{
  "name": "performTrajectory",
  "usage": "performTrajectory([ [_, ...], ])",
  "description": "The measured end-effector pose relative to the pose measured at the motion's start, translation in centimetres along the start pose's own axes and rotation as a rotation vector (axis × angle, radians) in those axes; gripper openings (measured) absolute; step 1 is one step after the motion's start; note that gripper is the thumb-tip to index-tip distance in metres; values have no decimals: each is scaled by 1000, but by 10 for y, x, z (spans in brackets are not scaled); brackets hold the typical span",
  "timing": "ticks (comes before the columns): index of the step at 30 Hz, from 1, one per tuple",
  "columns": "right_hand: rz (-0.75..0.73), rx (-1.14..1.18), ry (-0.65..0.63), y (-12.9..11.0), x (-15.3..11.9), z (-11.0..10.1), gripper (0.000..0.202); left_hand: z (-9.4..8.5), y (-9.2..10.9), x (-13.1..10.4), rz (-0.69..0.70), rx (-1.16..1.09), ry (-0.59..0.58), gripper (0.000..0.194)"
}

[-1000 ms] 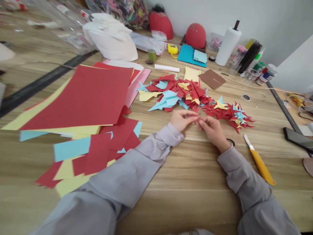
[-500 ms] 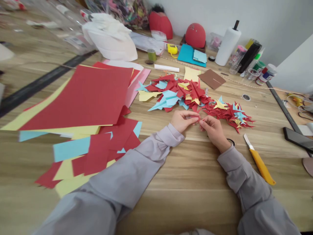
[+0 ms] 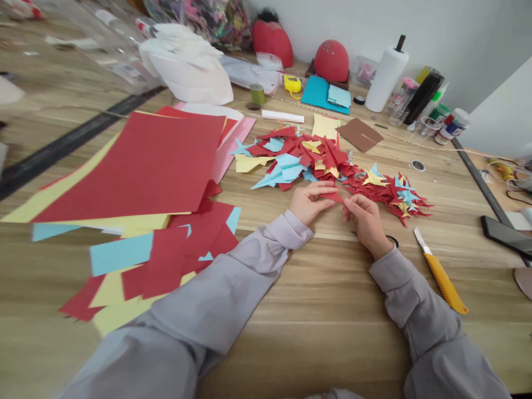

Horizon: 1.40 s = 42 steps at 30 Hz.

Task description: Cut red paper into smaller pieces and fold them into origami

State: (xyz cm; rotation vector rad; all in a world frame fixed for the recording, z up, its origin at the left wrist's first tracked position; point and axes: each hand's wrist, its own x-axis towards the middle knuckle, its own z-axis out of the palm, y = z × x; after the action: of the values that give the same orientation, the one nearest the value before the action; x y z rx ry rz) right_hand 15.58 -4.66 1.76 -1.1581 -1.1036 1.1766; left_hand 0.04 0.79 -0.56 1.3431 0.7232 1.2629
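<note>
Between my two hands is a small piece of folded red paper point(image 3: 331, 196), raised a little over the table. My left hand point(image 3: 308, 203) pinches its left part between thumb and fingers. The fingertips of my right hand point(image 3: 364, 219) are closed on its narrow right end. Just beyond the hands lies a heap of folded paper shapes point(image 3: 286, 168) in red, light blue and yellow. A second pile of small pointed paper shapes point(image 3: 386, 191), mostly red, sits beyond and to the right of my right hand.
Large red sheets point(image 3: 137, 166) and cut paper pieces point(image 3: 166, 257) cover the left side. A yellow-handled knife point(image 3: 443, 277) lies at right with its blade out, near a phone point(image 3: 507, 235). A white bottle point(image 3: 386, 80), small jars and a tape measure point(image 3: 292, 84) stand at the back.
My fingers have shifted on the red paper, so more of it shows between them. My right hand has moved slightly to the right; the piles look the same.
</note>
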Motion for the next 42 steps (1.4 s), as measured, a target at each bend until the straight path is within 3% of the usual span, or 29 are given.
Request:
performTrajectory([
  [11,22,-48,-46,1,-1,-4,44,3,6,-2,-22,-14,21,19],
  [18,24,-7,-80,1,-2,-5,30,4,8,-4,-24,43,-7,15],
  [21,18,-2,-33,1,-1,-4,24,4,9,-5,-92,53,30,31],
  [26,-21,-45,-1,0,-1,-3,24,4,9,-3,-175,-93,91,76],
  [28,-45,-74,-3,0,-1,-2,24,3,9,-2,-183,-107,95,80],
  [34,-92,-176,-15,-2,-2,1,29,3,11,-2,-63,69,46,27],
  [42,-86,-172,-49,-7,-5,1,30,5,16,-4,-77,5,-8,24],
])
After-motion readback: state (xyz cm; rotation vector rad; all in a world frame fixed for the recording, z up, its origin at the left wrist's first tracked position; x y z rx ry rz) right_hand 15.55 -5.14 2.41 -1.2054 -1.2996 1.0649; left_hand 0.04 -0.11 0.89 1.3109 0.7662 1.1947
